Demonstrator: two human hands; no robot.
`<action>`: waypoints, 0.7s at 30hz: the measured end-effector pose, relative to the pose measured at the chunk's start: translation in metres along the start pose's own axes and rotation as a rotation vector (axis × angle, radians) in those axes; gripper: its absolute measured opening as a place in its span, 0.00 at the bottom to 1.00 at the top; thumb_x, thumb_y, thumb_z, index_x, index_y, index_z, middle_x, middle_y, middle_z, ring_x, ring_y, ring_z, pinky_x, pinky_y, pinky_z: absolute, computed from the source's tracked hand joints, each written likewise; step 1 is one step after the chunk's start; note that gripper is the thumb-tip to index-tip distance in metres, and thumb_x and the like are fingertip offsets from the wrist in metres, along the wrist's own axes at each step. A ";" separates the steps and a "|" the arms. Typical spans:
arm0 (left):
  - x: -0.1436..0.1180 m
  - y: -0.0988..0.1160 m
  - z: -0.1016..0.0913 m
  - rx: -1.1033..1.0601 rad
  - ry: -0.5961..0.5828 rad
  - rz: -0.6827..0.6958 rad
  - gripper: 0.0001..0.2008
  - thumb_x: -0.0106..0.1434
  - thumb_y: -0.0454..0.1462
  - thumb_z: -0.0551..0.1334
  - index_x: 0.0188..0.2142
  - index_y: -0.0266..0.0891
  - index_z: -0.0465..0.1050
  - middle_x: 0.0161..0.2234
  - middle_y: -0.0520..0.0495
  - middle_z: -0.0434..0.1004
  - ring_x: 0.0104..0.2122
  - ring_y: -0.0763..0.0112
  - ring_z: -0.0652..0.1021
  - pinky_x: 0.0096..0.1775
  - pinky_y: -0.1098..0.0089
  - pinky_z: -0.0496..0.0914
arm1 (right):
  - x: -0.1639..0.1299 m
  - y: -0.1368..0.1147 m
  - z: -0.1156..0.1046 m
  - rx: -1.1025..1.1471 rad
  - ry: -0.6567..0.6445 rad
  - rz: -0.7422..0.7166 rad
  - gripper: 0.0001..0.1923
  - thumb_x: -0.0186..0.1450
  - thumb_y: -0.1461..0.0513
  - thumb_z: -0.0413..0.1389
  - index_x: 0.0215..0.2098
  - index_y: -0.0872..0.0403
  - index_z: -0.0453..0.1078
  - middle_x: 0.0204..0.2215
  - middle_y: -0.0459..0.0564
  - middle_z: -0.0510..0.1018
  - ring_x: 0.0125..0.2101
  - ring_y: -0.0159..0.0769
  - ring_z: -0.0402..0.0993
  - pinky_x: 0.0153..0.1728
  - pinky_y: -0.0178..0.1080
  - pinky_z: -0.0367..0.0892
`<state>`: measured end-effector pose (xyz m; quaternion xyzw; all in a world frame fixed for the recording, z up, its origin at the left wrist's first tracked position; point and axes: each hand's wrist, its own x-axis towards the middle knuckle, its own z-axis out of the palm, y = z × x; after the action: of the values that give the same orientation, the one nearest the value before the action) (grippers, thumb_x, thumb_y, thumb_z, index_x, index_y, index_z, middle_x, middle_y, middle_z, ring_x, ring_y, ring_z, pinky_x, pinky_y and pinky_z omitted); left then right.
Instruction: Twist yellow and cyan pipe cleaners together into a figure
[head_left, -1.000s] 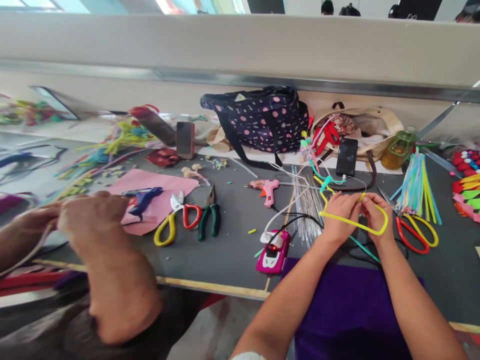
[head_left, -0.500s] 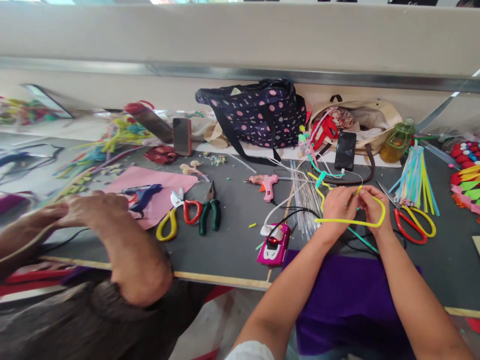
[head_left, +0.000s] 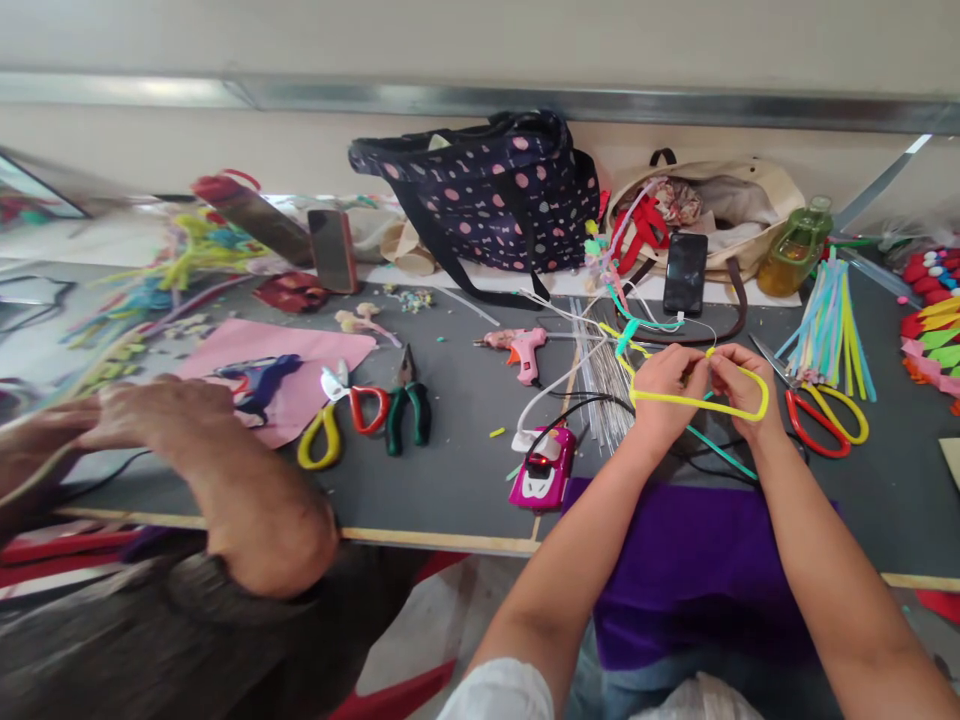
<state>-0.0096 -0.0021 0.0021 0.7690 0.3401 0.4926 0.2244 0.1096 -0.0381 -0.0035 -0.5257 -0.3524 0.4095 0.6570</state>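
Note:
A bent yellow pipe cleaner makes a long loop across both wrists. My left hand pinches it with the fingertips closed. My right hand meets it there, its fingers shut on the same pipe cleaner, and a small yellow end shows between the fingertips. Just beyond the left hand lies a teal twisted piece beside more yellow stem. To the right of my right hand are scissors with red and yellow handles and a bundle of pastel pipe cleaners.
A magenta power socket, a pink glue gun, pliers and another pair of scissors lie left of my hands. Bags, a phone and a green bottle stand behind. A co-worker's arm rests at left.
The view has tilted down, so the table things sit higher in the picture. Both hands stay together on the yellow pipe cleaner, and its loop has shifted slightly against the wrists.

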 end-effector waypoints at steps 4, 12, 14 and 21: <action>0.001 -0.001 0.001 -0.021 -0.001 -0.028 0.06 0.61 0.34 0.60 0.29 0.39 0.74 0.25 0.51 0.74 0.26 0.74 0.73 0.30 0.72 0.65 | 0.001 0.000 -0.004 -0.027 -0.033 -0.029 0.09 0.55 0.56 0.62 0.27 0.53 0.71 0.18 0.40 0.68 0.17 0.26 0.59 0.18 0.32 0.55; 0.001 0.001 0.002 -0.007 -0.018 -0.043 0.04 0.59 0.34 0.61 0.28 0.40 0.73 0.24 0.52 0.73 0.25 0.75 0.72 0.29 0.73 0.64 | -0.001 0.001 -0.009 -0.081 -0.082 -0.095 0.09 0.57 0.57 0.61 0.26 0.53 0.70 0.19 0.40 0.68 0.18 0.26 0.60 0.19 0.32 0.56; 0.001 0.000 0.002 0.000 -0.032 -0.047 0.04 0.59 0.34 0.61 0.28 0.40 0.73 0.24 0.52 0.73 0.26 0.75 0.72 0.29 0.73 0.64 | -0.001 0.002 -0.010 -0.107 -0.083 -0.100 0.08 0.57 0.56 0.60 0.27 0.53 0.70 0.18 0.40 0.68 0.18 0.27 0.60 0.20 0.32 0.55; -0.001 0.000 0.002 0.000 -0.042 -0.027 0.05 0.60 0.35 0.61 0.28 0.40 0.73 0.24 0.52 0.72 0.26 0.74 0.72 0.30 0.73 0.64 | 0.000 0.003 -0.011 -0.107 -0.097 -0.101 0.08 0.58 0.57 0.59 0.26 0.52 0.69 0.17 0.40 0.66 0.17 0.27 0.58 0.20 0.32 0.55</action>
<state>-0.0080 -0.0025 0.0007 0.7745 0.3457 0.4732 0.2382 0.1185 -0.0423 -0.0087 -0.5212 -0.4313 0.3811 0.6301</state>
